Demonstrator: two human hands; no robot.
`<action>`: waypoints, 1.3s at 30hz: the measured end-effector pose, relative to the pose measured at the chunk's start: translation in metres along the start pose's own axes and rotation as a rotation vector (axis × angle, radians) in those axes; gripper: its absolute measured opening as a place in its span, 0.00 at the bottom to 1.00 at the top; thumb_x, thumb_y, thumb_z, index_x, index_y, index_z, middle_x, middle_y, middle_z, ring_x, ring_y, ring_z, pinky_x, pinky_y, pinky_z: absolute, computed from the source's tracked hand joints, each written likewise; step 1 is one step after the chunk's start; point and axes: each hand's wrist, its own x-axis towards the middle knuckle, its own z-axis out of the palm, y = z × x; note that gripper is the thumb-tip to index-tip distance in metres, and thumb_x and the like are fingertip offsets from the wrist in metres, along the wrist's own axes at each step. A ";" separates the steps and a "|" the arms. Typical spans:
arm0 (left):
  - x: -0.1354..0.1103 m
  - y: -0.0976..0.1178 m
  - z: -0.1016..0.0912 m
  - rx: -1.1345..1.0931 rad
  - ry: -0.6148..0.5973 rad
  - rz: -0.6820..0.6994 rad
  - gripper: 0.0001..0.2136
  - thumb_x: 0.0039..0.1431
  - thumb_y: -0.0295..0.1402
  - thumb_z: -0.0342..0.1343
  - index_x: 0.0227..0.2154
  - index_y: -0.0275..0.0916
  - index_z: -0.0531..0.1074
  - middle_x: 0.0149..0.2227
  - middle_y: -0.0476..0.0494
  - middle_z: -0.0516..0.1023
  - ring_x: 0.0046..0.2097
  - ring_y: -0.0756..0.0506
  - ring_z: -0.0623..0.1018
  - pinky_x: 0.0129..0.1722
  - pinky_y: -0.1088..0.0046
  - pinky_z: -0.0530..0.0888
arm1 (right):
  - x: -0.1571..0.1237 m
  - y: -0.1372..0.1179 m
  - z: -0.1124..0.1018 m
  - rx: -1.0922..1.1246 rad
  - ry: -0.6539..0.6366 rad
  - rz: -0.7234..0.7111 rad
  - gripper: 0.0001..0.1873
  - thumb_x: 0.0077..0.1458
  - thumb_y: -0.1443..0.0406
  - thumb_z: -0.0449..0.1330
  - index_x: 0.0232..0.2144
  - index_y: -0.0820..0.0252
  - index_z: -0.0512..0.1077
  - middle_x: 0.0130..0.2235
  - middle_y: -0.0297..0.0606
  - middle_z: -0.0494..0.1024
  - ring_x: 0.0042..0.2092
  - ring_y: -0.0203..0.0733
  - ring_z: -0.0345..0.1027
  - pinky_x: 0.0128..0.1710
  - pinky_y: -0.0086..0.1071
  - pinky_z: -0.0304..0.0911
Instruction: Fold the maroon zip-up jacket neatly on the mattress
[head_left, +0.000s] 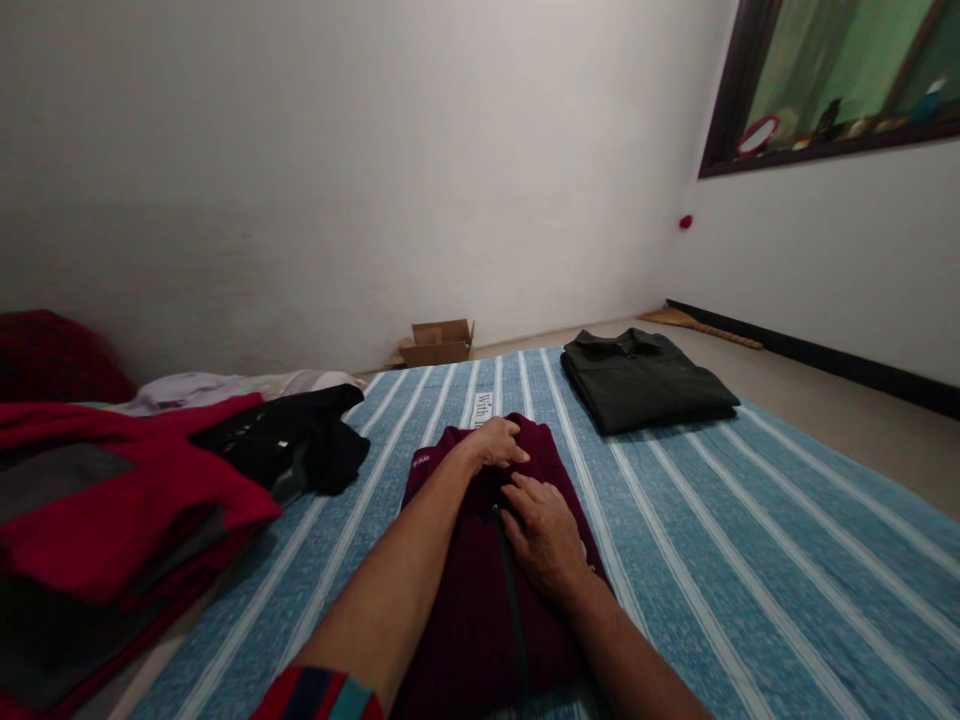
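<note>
Pinching maroon jacket (480,630) collar in left grip (499,443), pressing with open right grip (544,535) (by zipper (512,590)); likely mid-fold, next smooth flat.

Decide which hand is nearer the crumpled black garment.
Left. The left hand rests on the maroon top, just right of the black garment; the right hand lies farther right.

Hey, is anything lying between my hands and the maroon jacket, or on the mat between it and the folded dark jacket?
Nothing visible. The left hand and right hand lie directly on the maroon jacket, and only bare striped mat shows between it and the folded dark jacket.
</note>
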 end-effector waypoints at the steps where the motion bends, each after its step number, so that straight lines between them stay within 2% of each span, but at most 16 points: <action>1: 0.001 -0.001 -0.001 0.023 -0.006 -0.006 0.13 0.40 0.27 0.63 0.32 0.35 0.72 0.16 0.58 0.65 0.20 0.54 0.67 0.20 0.80 0.62 | 0.000 0.000 0.000 -0.001 0.003 0.000 0.15 0.57 0.66 0.52 0.47 0.54 0.68 0.54 0.41 0.69 0.54 0.45 0.62 0.53 0.44 0.55; 4: 0.003 -0.001 -0.001 0.105 -0.014 -0.011 0.07 0.40 0.27 0.62 0.22 0.36 0.68 0.12 0.58 0.60 0.18 0.54 0.63 0.18 0.79 0.58 | 0.000 0.000 0.000 0.002 0.006 -0.001 0.15 0.57 0.66 0.52 0.47 0.55 0.68 0.53 0.41 0.69 0.53 0.45 0.62 0.53 0.44 0.55; 6: 0.004 0.000 0.000 0.149 -0.008 0.002 0.10 0.39 0.26 0.61 0.16 0.37 0.63 0.11 0.58 0.57 0.18 0.54 0.61 0.18 0.78 0.55 | 0.000 0.000 0.000 0.011 0.005 -0.001 0.15 0.57 0.66 0.52 0.47 0.55 0.68 0.53 0.41 0.69 0.53 0.45 0.62 0.53 0.44 0.55; 9: 0.003 0.002 0.000 0.192 0.012 0.038 0.15 0.38 0.25 0.61 0.13 0.38 0.57 0.11 0.58 0.55 0.19 0.54 0.59 0.19 0.77 0.53 | 0.000 0.000 -0.001 0.020 0.011 -0.008 0.15 0.57 0.66 0.52 0.46 0.56 0.68 0.52 0.41 0.70 0.52 0.45 0.62 0.52 0.42 0.56; 11: 0.002 0.004 0.000 0.204 0.018 0.072 0.14 0.37 0.23 0.60 0.13 0.38 0.57 0.12 0.59 0.54 0.20 0.54 0.58 0.19 0.78 0.52 | 0.000 0.000 -0.001 0.023 0.020 -0.014 0.14 0.57 0.66 0.52 0.46 0.56 0.69 0.51 0.42 0.70 0.52 0.45 0.62 0.52 0.42 0.57; 14: -0.003 0.004 0.000 0.190 0.002 0.122 0.10 0.38 0.21 0.58 0.18 0.38 0.62 0.14 0.59 0.56 0.20 0.54 0.59 0.20 0.78 0.54 | 0.000 0.001 0.000 0.029 0.044 -0.016 0.15 0.57 0.66 0.52 0.47 0.58 0.68 0.51 0.43 0.70 0.52 0.46 0.61 0.51 0.41 0.58; 16: -0.006 0.004 0.000 0.167 -0.017 0.150 0.09 0.39 0.21 0.56 0.25 0.37 0.66 0.16 0.60 0.58 0.21 0.54 0.61 0.20 0.79 0.55 | 0.000 0.001 0.002 0.026 0.071 -0.010 0.16 0.57 0.66 0.51 0.48 0.60 0.66 0.50 0.44 0.70 0.52 0.47 0.61 0.50 0.41 0.58; 20: -0.009 0.002 0.002 0.132 -0.037 0.186 0.18 0.40 0.21 0.56 0.39 0.35 0.68 0.18 0.59 0.61 0.22 0.54 0.63 0.20 0.80 0.57 | 0.001 0.002 0.004 0.016 0.105 0.013 0.16 0.56 0.67 0.50 0.48 0.62 0.65 0.48 0.46 0.70 0.51 0.48 0.60 0.50 0.42 0.58; 25: -0.004 -0.001 0.006 0.126 -0.013 0.196 0.32 0.41 0.20 0.57 0.54 0.31 0.60 0.18 0.60 0.62 0.23 0.53 0.65 0.21 0.81 0.58 | 0.002 0.001 0.002 0.040 0.092 0.031 0.16 0.56 0.68 0.50 0.47 0.63 0.65 0.44 0.45 0.71 0.49 0.47 0.61 0.49 0.42 0.58; 29: 0.000 -0.004 0.007 0.143 0.020 0.184 0.33 0.40 0.21 0.59 0.55 0.30 0.61 0.17 0.60 0.60 0.22 0.53 0.65 0.21 0.80 0.59 | 0.003 0.000 0.001 0.048 0.077 0.027 0.17 0.55 0.69 0.51 0.48 0.63 0.65 0.43 0.45 0.71 0.47 0.46 0.62 0.47 0.41 0.59; 39: 0.009 -0.008 0.007 0.184 0.063 0.174 0.33 0.39 0.23 0.62 0.53 0.30 0.64 0.17 0.58 0.66 0.23 0.52 0.68 0.22 0.79 0.62 | 0.003 0.004 0.003 0.050 0.055 0.000 0.19 0.55 0.69 0.52 0.50 0.60 0.65 0.45 0.44 0.70 0.47 0.46 0.61 0.48 0.40 0.58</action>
